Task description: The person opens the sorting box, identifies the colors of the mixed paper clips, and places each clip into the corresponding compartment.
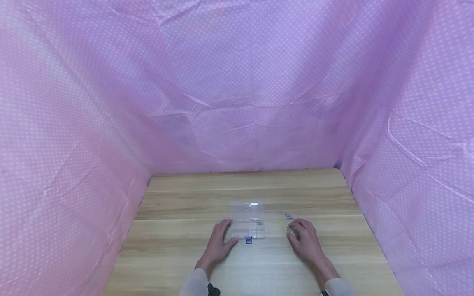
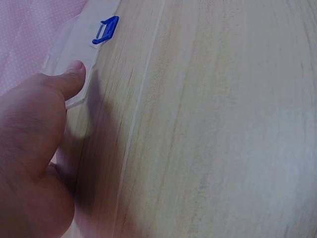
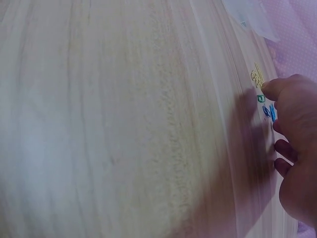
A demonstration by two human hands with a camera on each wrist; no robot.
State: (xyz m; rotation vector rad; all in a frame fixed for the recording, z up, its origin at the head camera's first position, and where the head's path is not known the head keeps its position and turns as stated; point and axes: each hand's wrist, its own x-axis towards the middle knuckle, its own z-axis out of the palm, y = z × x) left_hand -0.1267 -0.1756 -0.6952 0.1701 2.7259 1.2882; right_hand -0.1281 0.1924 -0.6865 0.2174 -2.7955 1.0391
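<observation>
Green clip [image 1: 288, 230] just beside right grip [image 1: 305, 240]

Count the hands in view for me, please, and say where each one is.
2: the left hand is at the left side of the box; the right hand is beside the clips.

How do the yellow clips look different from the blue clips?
In the head view, the yellow clips look faint against the wood, while the blue clips stand out. The yellow clips lie nearer the clear box; the blue clips lie farther from it. Both lie on the wooden table.
</observation>
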